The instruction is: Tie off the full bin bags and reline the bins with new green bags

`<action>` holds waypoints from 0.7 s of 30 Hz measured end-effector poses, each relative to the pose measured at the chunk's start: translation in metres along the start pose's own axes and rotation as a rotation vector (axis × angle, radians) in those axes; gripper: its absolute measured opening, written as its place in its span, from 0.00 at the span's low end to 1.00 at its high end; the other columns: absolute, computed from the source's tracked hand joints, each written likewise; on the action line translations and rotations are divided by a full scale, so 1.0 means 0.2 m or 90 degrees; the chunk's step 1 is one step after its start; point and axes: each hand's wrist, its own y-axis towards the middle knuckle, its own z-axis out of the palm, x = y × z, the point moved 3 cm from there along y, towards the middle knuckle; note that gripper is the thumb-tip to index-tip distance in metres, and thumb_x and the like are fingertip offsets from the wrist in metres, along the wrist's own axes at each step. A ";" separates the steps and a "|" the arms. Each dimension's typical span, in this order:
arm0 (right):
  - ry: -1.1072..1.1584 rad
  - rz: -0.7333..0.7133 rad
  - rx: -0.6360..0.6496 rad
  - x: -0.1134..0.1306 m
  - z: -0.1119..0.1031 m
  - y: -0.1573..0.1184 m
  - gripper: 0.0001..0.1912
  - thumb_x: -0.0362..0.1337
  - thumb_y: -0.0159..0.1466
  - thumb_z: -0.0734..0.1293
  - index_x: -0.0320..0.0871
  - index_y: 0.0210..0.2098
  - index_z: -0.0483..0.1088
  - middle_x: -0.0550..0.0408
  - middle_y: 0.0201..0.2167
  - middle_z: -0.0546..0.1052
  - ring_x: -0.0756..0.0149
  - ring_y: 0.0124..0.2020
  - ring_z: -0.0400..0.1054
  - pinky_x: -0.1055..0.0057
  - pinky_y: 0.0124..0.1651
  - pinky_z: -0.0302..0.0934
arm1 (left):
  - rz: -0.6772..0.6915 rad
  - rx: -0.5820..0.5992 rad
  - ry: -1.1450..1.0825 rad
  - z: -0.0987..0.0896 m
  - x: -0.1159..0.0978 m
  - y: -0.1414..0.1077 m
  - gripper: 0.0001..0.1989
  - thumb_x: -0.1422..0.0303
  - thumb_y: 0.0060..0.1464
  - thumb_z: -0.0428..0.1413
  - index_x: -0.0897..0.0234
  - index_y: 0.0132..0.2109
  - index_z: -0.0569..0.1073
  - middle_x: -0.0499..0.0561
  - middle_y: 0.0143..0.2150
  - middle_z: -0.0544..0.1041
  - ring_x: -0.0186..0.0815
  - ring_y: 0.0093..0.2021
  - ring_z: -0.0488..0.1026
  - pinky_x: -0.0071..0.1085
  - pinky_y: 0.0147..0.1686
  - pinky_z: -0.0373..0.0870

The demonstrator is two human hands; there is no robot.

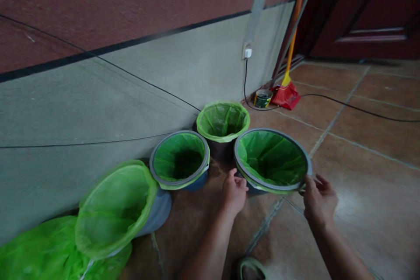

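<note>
From my remote view, a loose heap of green plastic bag (42,245) lies at far left on the tiled floor (367,148); a tilted bin with a green liner (114,205) leans just beside it; next comes a grey-rimmed bin (180,159), lined green, then a green-lined bin (223,122) against the wall; my left hand (234,192) has its fingers curled together at the near bin (271,159), though I cannot tell whether they grip it; that bin stands on the floor in front of the others, its liner folded over a grey rim (308,159); my right hand (320,199) pinches that rim; I judge a light, even hold best, since a one-sided tug could drag the fold loose.
</note>
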 end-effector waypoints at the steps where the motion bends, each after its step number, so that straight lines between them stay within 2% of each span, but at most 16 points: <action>1: 0.017 0.040 -0.006 0.01 0.00 -0.02 0.38 0.58 0.52 0.70 0.40 0.55 0.67 0.53 0.36 0.75 0.67 0.29 0.70 0.70 0.26 0.67 | -0.006 0.000 -0.008 0.00 -0.01 -0.01 0.27 0.68 0.57 0.55 0.67 0.62 0.63 0.50 0.36 0.77 0.29 0.30 0.77 0.26 0.36 0.71; 4: 0.096 0.145 0.031 0.05 0.02 -0.10 0.38 0.56 0.49 0.74 0.42 0.54 0.67 0.58 0.33 0.73 0.70 0.25 0.69 0.73 0.24 0.67 | -0.016 0.018 -0.034 0.02 -0.05 -0.03 0.31 0.64 0.58 0.55 0.66 0.66 0.58 0.51 0.38 0.78 0.31 0.34 0.77 0.27 0.38 0.71; 7: 0.181 0.197 0.100 0.09 0.04 -0.17 0.31 0.50 0.45 0.77 0.40 0.43 0.71 0.59 0.29 0.74 0.73 0.21 0.68 0.75 0.23 0.67 | -0.008 0.056 -0.047 0.05 -0.08 -0.06 0.34 0.62 0.59 0.56 0.65 0.68 0.55 0.55 0.42 0.79 0.33 0.37 0.78 0.29 0.41 0.71; 9: 0.223 0.212 0.114 0.10 0.04 -0.18 0.26 0.46 0.43 0.79 0.40 0.36 0.72 0.59 0.27 0.75 0.75 0.20 0.67 0.77 0.22 0.66 | -0.003 0.080 -0.048 0.08 -0.09 -0.07 0.35 0.61 0.58 0.56 0.64 0.68 0.54 0.56 0.45 0.78 0.33 0.39 0.77 0.29 0.42 0.71; 13: 0.233 0.179 0.091 0.12 0.00 -0.11 0.21 0.45 0.43 0.79 0.39 0.31 0.73 0.60 0.24 0.75 0.75 0.21 0.67 0.79 0.22 0.63 | 0.001 0.142 -0.042 0.13 -0.07 -0.11 0.38 0.62 0.58 0.56 0.65 0.70 0.50 0.61 0.52 0.76 0.35 0.42 0.77 0.32 0.44 0.72; 16: 0.219 0.149 0.084 0.12 -0.03 -0.03 0.22 0.46 0.44 0.78 0.38 0.33 0.74 0.59 0.26 0.75 0.74 0.23 0.67 0.78 0.23 0.63 | 0.001 0.178 -0.023 0.16 -0.04 -0.13 0.39 0.61 0.57 0.57 0.66 0.70 0.51 0.65 0.57 0.73 0.37 0.44 0.76 0.36 0.48 0.71; 21: 0.217 0.112 0.038 0.11 -0.06 0.05 0.23 0.48 0.46 0.76 0.40 0.36 0.75 0.61 0.27 0.74 0.74 0.26 0.67 0.77 0.27 0.64 | -0.026 0.230 0.013 0.21 0.05 -0.16 0.40 0.60 0.55 0.59 0.67 0.69 0.54 0.66 0.58 0.72 0.41 0.46 0.76 0.39 0.51 0.70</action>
